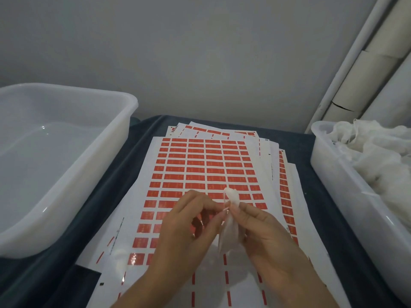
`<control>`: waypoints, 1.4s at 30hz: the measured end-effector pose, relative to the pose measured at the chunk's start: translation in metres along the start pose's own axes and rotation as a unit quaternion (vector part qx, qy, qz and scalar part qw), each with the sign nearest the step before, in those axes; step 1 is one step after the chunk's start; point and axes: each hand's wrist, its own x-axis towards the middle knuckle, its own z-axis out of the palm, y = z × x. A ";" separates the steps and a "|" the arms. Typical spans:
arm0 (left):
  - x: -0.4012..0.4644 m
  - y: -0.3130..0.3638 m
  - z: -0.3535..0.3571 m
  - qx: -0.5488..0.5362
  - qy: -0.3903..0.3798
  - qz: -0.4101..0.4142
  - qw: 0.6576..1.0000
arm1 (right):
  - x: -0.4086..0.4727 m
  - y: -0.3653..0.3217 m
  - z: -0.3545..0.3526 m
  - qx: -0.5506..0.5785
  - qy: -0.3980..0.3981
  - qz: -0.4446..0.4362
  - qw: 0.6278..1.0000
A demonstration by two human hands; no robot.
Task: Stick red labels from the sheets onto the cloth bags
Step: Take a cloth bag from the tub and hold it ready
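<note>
White gauzy cloth bag (pixel 230 227), small and semi-transparent, bunched at its top into a rounded tuft with a thin drawstring trailing beside it. It hangs over the top label sheet (pixel 200 174), a white page carrying a grid of red labels (pixel 195 168), rows near the person already stripped to thin red slivers. More sheets fan out beneath it on the dark blue desk (pixel 124 174).

Right hand (pixel 266 232): grip clamped on the bag's neck, thumb and fingers curled around it, tuft poking above the fingers, body of the bag drooping below the palm. Left hand (pixel 189 221): fingertips pinched together just beside the bag's neck, at the drawstring; whether they hold the string or a label I cannot tell, the spot is blurred.

White plastic tub (pixel 66 174) sits on the left of the desk. Another white bin (pixel 338 187) on the right holds a heap of white cloth bags (pixel 373 152), its far side cut off by the frame edge. Print on the labels too small to read. Cardboard tubes (pixel 364 70) lean against the wall at upper right.
</note>
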 end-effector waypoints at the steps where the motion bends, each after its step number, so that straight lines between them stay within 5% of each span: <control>1: 0.002 0.003 -0.001 -0.054 -0.028 -0.088 0.994 | 0.000 0.000 -0.001 0.003 0.002 0.001 1.000; 3: 0.009 0.005 -0.006 -0.258 -0.114 -0.319 0.905 | 0.001 -0.001 -0.002 0.021 -0.002 0.005 1.000; 6: 0.014 0.002 -0.018 -0.563 -0.134 -0.497 0.646 | 0.001 0.000 -0.001 -0.002 -0.003 0.001 1.000; 7: 0.013 0.002 -0.021 -0.610 -0.133 -0.492 0.607 | 0.001 0.000 -0.002 -0.025 -0.004 -0.002 1.000; 9: 0.013 0.001 -0.027 -0.661 -0.134 -0.454 0.583 | 0.002 0.000 -0.004 -0.061 -0.014 -0.002 0.998; 17: 0.019 -0.012 -0.030 -0.670 -0.035 -0.374 0.641 | 0.004 0.005 0.000 -0.138 -0.048 0.012 0.989; 20: 0.015 -0.009 -0.024 -0.546 -0.044 -0.358 0.756 | 0.005 0.007 -0.001 -0.173 -0.028 0.005 0.984; 23: 0.012 -0.001 -0.024 -0.491 -0.081 -0.299 0.814 | 0.003 -0.002 -0.005 -0.254 0.003 0.004 0.967; 27: 0.008 0.003 -0.020 -0.346 -0.007 -0.271 0.898 | 0.001 -0.022 -0.048 -0.396 0.212 -0.043 0.892; 30: 0.004 0.005 -0.012 -0.242 -0.031 -0.228 0.943 | -0.006 -0.022 -0.079 -0.535 0.257 0.021 0.805; 34: -0.003 0.003 0.004 -0.097 -0.115 -0.150 0.977 | -0.005 -0.014 -0.081 -0.496 0.221 0.054 0.838; 38: -0.006 -0.008 0.016 -0.028 -0.157 -0.155 0.975 | -0.002 -0.017 -0.077 -0.402 0.215 0.046 0.889; 42: -0.004 -0.008 0.023 0.037 -0.179 -0.178 0.967 | -0.006 -0.020 -0.068 -0.315 0.127 0.069 0.938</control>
